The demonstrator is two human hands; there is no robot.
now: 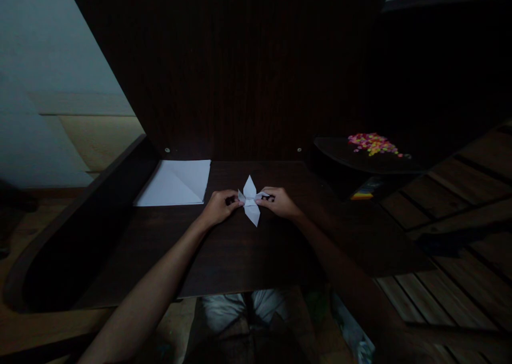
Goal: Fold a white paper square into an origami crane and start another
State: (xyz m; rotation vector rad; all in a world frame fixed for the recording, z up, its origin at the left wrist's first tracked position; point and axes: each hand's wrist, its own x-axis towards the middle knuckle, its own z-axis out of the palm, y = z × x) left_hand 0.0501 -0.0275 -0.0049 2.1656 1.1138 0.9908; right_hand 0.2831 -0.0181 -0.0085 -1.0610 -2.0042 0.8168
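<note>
A white folded-paper flower (252, 215) with pointed petals is at the middle of the dark desk. One petal points away from me and one toward me. My left hand (219, 206) pinches the petal on its left side between thumb and fingers. On the opposite side, my right hand (280, 201) grips the right petal the same way. Both hands are closed, and the fingertips partly cover the side petals. Whether the paper touches the desk top I cannot tell.
A stack of white paper sheets (176, 183) lies left of my hands, its top sheet creased. Small colourful pieces (374, 143) are heaped on a raised corner shelf (332, 146) at right. The desk (224, 263) has a tall back panel (240, 76) and a left side wall (92, 220).
</note>
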